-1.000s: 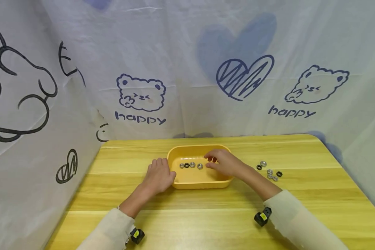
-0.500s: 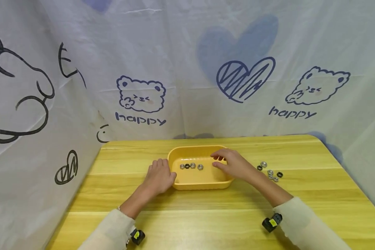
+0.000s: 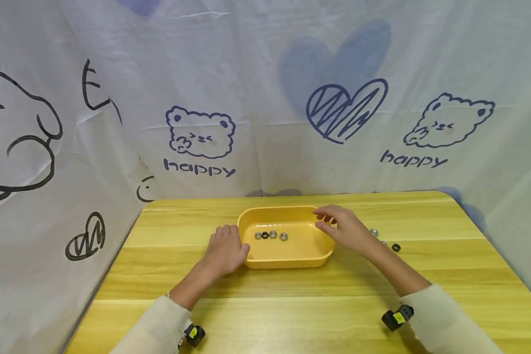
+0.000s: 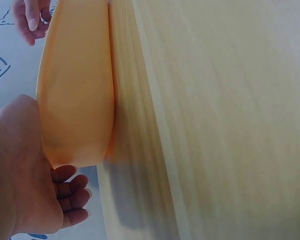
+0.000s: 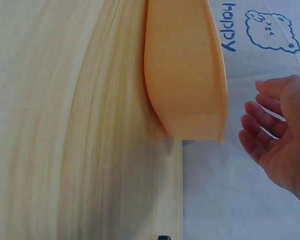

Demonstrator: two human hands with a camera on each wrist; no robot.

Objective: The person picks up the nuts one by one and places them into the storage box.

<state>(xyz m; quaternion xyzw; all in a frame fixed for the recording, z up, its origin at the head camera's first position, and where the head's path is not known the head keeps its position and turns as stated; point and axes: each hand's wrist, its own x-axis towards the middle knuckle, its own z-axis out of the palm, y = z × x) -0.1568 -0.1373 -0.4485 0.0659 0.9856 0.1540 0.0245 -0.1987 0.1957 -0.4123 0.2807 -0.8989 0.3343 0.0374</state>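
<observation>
Nuts [image 3: 271, 235] inside tray [image 3: 287, 260] visible from head view only; wrist views show tray's outside.

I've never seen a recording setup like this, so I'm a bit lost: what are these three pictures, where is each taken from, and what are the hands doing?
There is no machine here: a person works with bare hands and wears three cameras. The wide picture comes from the head; the two close ones come from the wrists, so they look sideways.

On the wooden table stands a yellow tray with four small nuts in a row. More nuts lie loose on the table to the right.

The left hand rests against the tray's left end. The right hand is at the tray's right rim, fingers loosely curled, holding nothing as far as the right wrist view shows.
</observation>
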